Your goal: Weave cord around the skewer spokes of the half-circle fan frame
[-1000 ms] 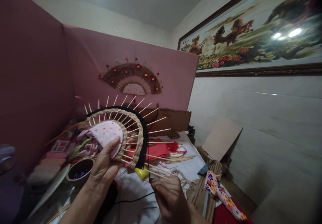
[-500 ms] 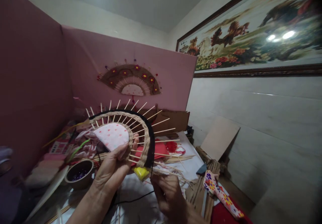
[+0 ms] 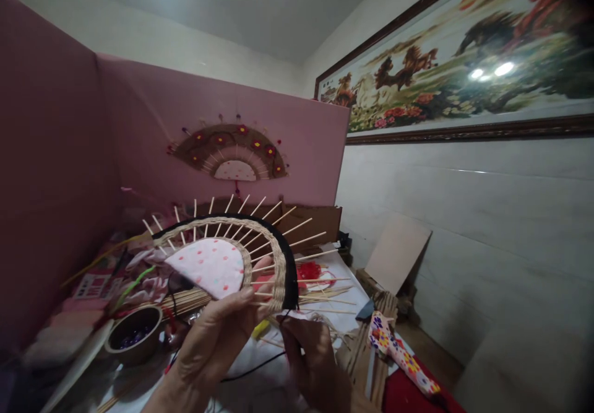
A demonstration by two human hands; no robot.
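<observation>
A half-round woven fan (image 3: pixel 208 264) with thin wooden sticks fanning outward is held up over the table. Its centre is white cloth with red dots, ringed by tan twine and an outer black yarn band (image 3: pixel 291 277). My left hand (image 3: pixel 227 320) grips the fan at its lower right, thumb in front and fingers behind. Just below the end of the black band, my right hand (image 3: pixel 309 345) is closed, fingertips pinched on the black yarn (image 3: pixel 260 361). Part of that yarn trails left beneath my hands.
A dark bowl (image 3: pixel 134 335) of purple beads stands at left. A finished fan (image 3: pixel 236 170) hangs on the pink board (image 3: pixel 310 140). At right lie cardboard strips (image 3: pixel 369 363) and a flower-patterned object (image 3: pixel 401 357). Red tassel thread (image 3: pixel 310 270) and loose sticks lie behind the fan.
The held fan has shifted slightly right and down in view, its right end tipping up. My right hand stays pinched near the band's end. The camera view has turned slightly right.
</observation>
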